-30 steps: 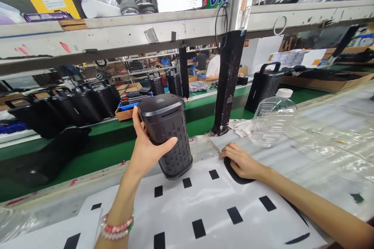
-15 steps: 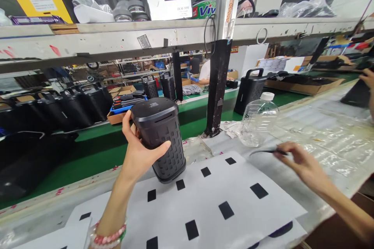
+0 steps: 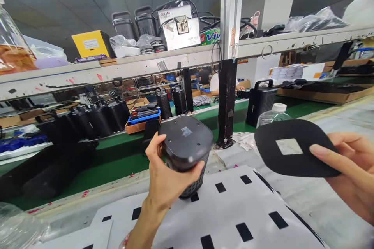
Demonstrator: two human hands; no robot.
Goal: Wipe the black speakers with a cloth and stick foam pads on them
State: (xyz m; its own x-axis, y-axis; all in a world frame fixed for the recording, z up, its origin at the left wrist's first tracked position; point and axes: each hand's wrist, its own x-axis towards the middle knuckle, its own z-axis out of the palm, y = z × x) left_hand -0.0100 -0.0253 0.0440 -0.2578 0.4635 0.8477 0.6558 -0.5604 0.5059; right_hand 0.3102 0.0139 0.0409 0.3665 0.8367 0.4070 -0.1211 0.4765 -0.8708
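Black plastic units with handles stand in a row on the green conveyor belt at the far left, and beside them sits a cardboard tray with a blue insert. Nearer the middle, the left hand is clamped around a black speaker housing, thumb on its near side and fingers wrapped behind, so the housing tilts with its flat end toward the camera and its latticed lower end touching the white sheet with black rectangles that lies on the bench. A black post rises from the belt edge just behind the housing, up to a metal shelf crowded with boxes and gear. To the right, a clear plastic bottle with a white cap stands partly hidden behind a flat black pad with a square cut-out. The right hand pinches that pad at its right edge, one finger lying across its top face, holding it in the air near the housing and apart from it.
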